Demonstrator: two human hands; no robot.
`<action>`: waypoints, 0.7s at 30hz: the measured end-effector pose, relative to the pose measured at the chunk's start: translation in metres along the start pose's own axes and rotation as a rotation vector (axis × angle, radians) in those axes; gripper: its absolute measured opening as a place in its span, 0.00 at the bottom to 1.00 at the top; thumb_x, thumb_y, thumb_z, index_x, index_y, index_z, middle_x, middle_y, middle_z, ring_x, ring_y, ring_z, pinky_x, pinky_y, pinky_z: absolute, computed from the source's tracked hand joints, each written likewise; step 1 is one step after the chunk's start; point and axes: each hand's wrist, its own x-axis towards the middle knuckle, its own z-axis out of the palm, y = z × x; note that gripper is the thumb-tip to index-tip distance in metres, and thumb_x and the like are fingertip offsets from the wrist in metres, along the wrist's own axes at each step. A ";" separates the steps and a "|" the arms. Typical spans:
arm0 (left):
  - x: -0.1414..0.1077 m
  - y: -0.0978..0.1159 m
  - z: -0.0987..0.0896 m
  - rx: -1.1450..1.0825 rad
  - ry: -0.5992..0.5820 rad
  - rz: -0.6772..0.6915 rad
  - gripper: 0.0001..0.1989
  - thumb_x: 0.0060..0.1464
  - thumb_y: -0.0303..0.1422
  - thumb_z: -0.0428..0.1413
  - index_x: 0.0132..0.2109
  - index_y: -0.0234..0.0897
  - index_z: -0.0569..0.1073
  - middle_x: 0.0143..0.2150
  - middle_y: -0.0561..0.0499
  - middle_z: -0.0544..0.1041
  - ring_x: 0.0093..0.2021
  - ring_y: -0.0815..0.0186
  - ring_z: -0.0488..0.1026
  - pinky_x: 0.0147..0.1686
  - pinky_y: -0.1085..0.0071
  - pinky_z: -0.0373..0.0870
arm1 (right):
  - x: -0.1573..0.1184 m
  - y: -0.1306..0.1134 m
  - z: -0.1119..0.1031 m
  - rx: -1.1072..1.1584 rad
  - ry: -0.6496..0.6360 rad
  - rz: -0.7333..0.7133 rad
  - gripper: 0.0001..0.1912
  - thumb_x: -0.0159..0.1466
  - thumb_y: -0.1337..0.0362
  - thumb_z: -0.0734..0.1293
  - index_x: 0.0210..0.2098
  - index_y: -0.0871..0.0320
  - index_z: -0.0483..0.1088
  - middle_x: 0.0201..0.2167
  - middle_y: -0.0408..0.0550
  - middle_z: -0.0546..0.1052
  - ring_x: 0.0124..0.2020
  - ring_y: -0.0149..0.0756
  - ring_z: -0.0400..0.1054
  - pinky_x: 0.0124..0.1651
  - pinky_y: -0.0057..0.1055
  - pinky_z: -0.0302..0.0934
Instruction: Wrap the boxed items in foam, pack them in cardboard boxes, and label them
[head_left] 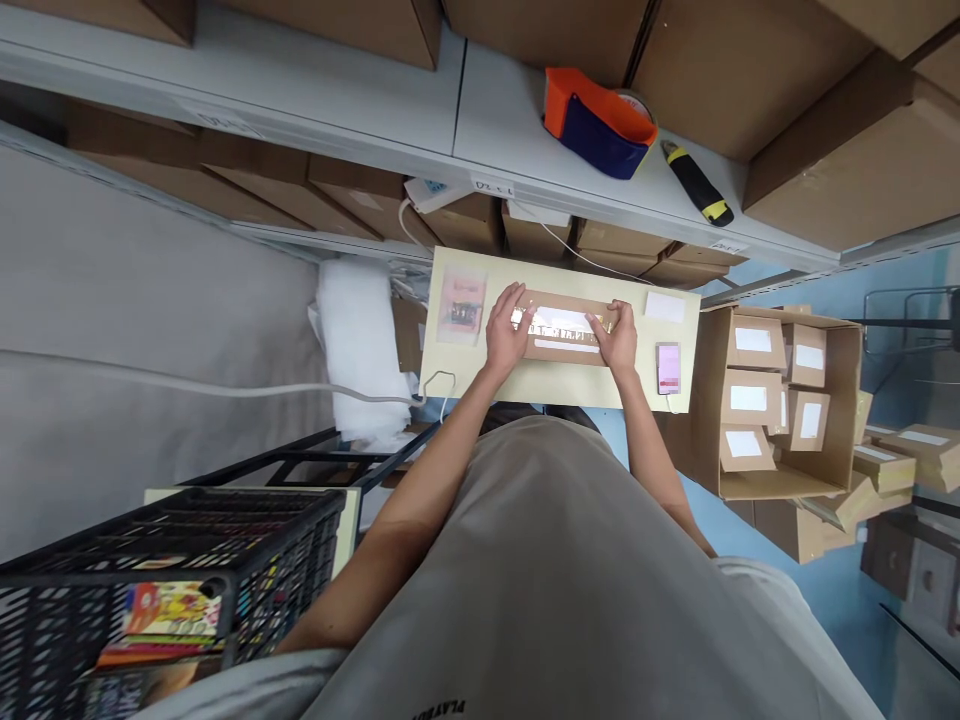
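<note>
A flat brown cardboard box (562,354) lies on the pale yellow table (555,385), with a white label (561,319) and shiny clear tape across its top. My left hand (509,332) grips its left end, the thumb on top and the fingers curled toward the far edge. At the opposite end my right hand (619,340) holds the box in a similar way, its thumb beside the label. The undersides of the fingers are partly hidden. Left of the box is a pinkish printed packet (461,308). A phone (668,368) with a lit screen and a white slip (664,306) lie to the right.
On the shelf (499,110) above are an orange-and-blue tape dispenser (600,120) and a utility knife (697,183). An open carton (709,400) of labelled boxes stands right. At left are bubble wrap (360,340), a cable (225,385) and a black crate (247,540).
</note>
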 end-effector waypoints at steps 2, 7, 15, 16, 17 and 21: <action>0.001 0.001 -0.002 -0.022 -0.012 -0.007 0.41 0.72 0.66 0.50 0.73 0.42 0.76 0.77 0.37 0.75 0.79 0.49 0.69 0.82 0.49 0.61 | 0.000 0.000 0.000 0.000 -0.002 0.000 0.29 0.70 0.35 0.71 0.56 0.49 0.65 0.62 0.56 0.76 0.63 0.51 0.73 0.67 0.48 0.68; 0.005 0.003 -0.013 -0.099 -0.111 -0.040 0.43 0.68 0.68 0.55 0.74 0.42 0.75 0.79 0.38 0.72 0.82 0.48 0.66 0.83 0.49 0.58 | 0.000 0.000 -0.001 -0.005 -0.019 -0.003 0.29 0.71 0.36 0.71 0.57 0.49 0.66 0.63 0.56 0.75 0.64 0.52 0.71 0.67 0.48 0.68; 0.009 0.000 -0.011 -0.164 -0.081 -0.142 0.52 0.61 0.69 0.63 0.79 0.41 0.67 0.80 0.36 0.70 0.82 0.46 0.65 0.83 0.50 0.59 | 0.006 0.001 0.000 -0.007 -0.026 -0.018 0.28 0.72 0.36 0.70 0.56 0.49 0.64 0.62 0.56 0.74 0.65 0.52 0.69 0.69 0.47 0.66; 0.010 -0.002 -0.009 -0.184 -0.078 -0.158 0.54 0.61 0.69 0.63 0.80 0.40 0.66 0.80 0.35 0.70 0.82 0.45 0.65 0.83 0.50 0.59 | 0.007 0.001 0.000 -0.002 -0.032 -0.016 0.28 0.72 0.36 0.70 0.56 0.49 0.64 0.62 0.56 0.74 0.65 0.51 0.69 0.69 0.47 0.66; 0.012 -0.003 -0.008 -0.201 -0.082 -0.172 0.55 0.60 0.69 0.64 0.80 0.40 0.66 0.81 0.35 0.69 0.82 0.44 0.65 0.82 0.50 0.60 | 0.009 0.000 0.000 0.003 -0.037 -0.013 0.28 0.72 0.36 0.70 0.56 0.49 0.63 0.62 0.55 0.73 0.65 0.51 0.69 0.69 0.47 0.66; 0.011 -0.010 -0.009 -0.246 -0.123 -0.234 0.55 0.57 0.70 0.66 0.78 0.40 0.68 0.81 0.34 0.69 0.80 0.43 0.67 0.81 0.49 0.63 | 0.006 -0.002 -0.001 0.024 -0.033 0.003 0.29 0.71 0.35 0.70 0.55 0.49 0.62 0.61 0.55 0.73 0.64 0.51 0.69 0.70 0.49 0.66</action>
